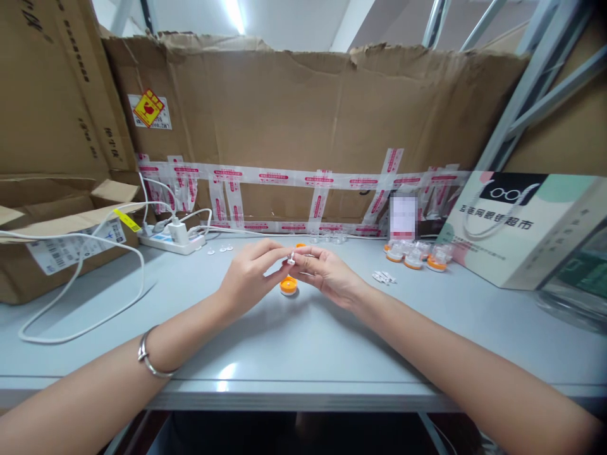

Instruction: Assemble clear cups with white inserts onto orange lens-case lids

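"While the grey table (pixel 332 354) spreads widest, where are the hands?"

"The left hand (pixel 251 275) and right hand (pixel 332 275) meet above it, wrists angled inward, fingertips of both closed on 1 white piece (pixel 291 260). The orange-and-white round part (pixel 288 286) sits just below them in view."

"And the white piece?"

"Tiny, with a broader, flat-looking bottom and narrower top. Its top seems to point up, long axis roughly upright, though it's too small to be sure."
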A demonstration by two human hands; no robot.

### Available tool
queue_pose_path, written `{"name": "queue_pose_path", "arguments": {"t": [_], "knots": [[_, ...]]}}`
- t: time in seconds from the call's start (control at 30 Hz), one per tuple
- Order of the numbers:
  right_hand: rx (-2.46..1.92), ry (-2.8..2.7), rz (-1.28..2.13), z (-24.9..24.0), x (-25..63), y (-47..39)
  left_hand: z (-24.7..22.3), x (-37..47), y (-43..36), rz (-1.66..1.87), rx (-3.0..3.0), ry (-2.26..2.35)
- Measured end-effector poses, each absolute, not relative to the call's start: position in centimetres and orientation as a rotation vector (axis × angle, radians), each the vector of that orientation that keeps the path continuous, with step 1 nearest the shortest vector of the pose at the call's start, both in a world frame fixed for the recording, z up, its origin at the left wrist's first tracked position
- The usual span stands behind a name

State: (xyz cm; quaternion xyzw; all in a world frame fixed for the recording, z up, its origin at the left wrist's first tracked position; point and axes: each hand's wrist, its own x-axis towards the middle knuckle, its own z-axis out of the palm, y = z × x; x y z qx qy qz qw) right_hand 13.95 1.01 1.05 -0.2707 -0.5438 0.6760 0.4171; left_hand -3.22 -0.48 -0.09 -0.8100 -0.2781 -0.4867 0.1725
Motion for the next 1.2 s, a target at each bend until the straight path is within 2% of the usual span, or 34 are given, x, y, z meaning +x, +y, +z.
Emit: {"name": "queue_pose_path", "arguments": {"t": [0.17, 0.47, 0.73, 0.83, 0.93, 1.0, 1.1, 1.2], "knots": [[-0.647, -1.37, 1.745, 0.7, 14.1, 1.4, -0.3, -3.4, -0.2, -1.246, -2.263, -0.81], [-0.661, -1.282, 1.747, 0.8, 14.2, 1.6, -0.2, -3.2, -0.4, -1.483, -2.423, -0.803], [-0.656, -1.481, 1.702, 1.7, 14.6, 1.2, 0.2, -3.4, -0.5, -1.421, -2.474, -0.771], [-0.766, -1.59, 1.477, 2.5, 16.1, 2.4, 0.4, -3.5, -0.7, -1.439, -2.438, -0.805], [-1.032, -1.774, 0.918, 2.8, 18.6, 4.6, 0.3, -3.7, -0.7, -1.461, -2.411, -0.86], [-1.305, -1.975, 0.706, 2.4, 20.2, 5.9, 0.3, -3.9, -0.6, -1.464, -2.416, -0.863], [-1.587, -2.237, 0.568, 1.6, 21.5, 7.1, 0.2, -4.1, -0.5, -1.454, -2.428, -0.841], [-1.645, -2.288, 0.541, 1.1, 21.7, 7.4, 0.2, -4.1, -0.6, -1.434, -2.43, -0.833]]}}
